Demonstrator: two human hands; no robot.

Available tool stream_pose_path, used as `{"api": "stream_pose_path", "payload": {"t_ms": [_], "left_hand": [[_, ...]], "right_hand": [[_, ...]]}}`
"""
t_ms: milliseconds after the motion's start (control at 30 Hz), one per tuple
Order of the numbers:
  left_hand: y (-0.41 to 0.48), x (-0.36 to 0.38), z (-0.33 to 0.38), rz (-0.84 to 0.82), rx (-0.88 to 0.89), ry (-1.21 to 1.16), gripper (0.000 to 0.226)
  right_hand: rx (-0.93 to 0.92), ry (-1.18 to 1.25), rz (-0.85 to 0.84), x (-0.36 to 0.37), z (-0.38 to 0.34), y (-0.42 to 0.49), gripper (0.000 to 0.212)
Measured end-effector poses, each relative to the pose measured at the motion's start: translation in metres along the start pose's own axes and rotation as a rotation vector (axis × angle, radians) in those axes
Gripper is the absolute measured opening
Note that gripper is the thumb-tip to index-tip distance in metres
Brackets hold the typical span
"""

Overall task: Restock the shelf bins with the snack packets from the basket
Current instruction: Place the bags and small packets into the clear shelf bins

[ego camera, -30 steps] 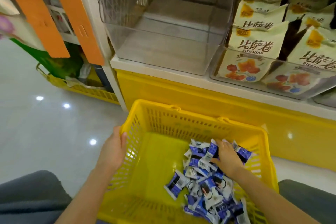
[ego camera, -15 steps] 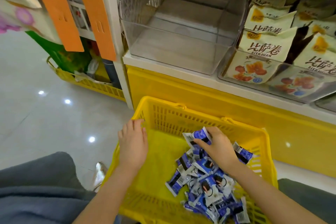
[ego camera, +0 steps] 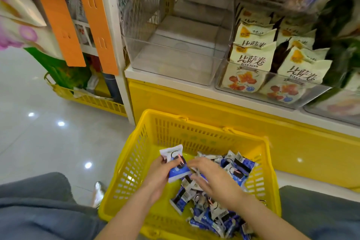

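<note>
Lying on the grey tiled floor (ego camera: 39, 142) at the far left is a low yellow crate (ego camera: 87, 99) stuffed with bags, below two orange hanging strips (ego camera: 93, 15). Nearer, the yellow basket (ego camera: 136, 161) sits between the person's grey-trousered knees (ego camera: 39, 200), right in front of the shelf. Over its left half, the left hand (ego camera: 157, 175) is closed around one blue-and-white snack packet (ego camera: 175, 163), thumb on top and fingers beneath, lifting it clear of the heap. Just to its right the right hand (ego camera: 216, 183) hovers with fingers loosely spread and fingertips touching that same packet's edge, gripping nothing that I can tell. Beneath and to the right of it, the pile of snack packets (ego camera: 214, 214) fills the basket's right and near side. Above, on the white shelf ledge (ego camera: 175, 82), a clear bin (ego camera: 175, 52) stands bare inside; the bin to its right (ego camera: 272, 93) holds cream-coloured pizza-roll packs (ego camera: 251, 64).
</note>
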State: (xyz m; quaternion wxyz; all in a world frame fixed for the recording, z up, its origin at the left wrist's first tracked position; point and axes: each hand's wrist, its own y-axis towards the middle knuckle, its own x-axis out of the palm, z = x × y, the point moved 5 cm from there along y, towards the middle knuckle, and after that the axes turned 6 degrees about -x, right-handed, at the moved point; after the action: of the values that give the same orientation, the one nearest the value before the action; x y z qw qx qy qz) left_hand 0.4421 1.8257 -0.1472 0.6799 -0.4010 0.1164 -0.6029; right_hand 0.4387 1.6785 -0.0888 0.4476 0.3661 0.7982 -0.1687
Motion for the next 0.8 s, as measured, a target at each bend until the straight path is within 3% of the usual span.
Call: {"api": "stream_pose_path", "payload": {"t_ms": [100,200,267,433,600,700,800], "left_hand": [[-0.002,0.000,0.003,0.002,0.018,0.064,0.019],[-0.004,0.002,0.004,-0.016,0.039,0.125,0.022],[-0.005,0.005,0.002,-0.035,0.044,0.162,0.024],[-0.003,0.013,-0.005,-0.083,0.025,0.253,0.022],[0.001,0.022,-0.008,-0.072,0.001,0.307,0.017],[0.003,0.027,-0.012,-0.091,-0.016,0.316,0.017],[0.003,0.033,-0.012,-0.079,-0.020,0.338,0.018]], "right_hand": [[0.343,-0.113,0.132,-0.015,0.057,-0.013,0.042],[0.573,-0.332,-0.103,-0.010,0.110,-0.033,0.055],[0.655,-0.338,-0.182,-0.005,0.131,-0.043,0.061],[0.810,-0.366,-0.256,0.005,0.161,-0.061,0.071],[0.816,-0.546,-0.188,-0.002,0.166,-0.063,0.058],[0.863,-0.413,-0.157,-0.006,0.162,-0.059,0.048],[0.858,-0.224,0.020,-0.018,0.145,-0.050,0.046]]}}
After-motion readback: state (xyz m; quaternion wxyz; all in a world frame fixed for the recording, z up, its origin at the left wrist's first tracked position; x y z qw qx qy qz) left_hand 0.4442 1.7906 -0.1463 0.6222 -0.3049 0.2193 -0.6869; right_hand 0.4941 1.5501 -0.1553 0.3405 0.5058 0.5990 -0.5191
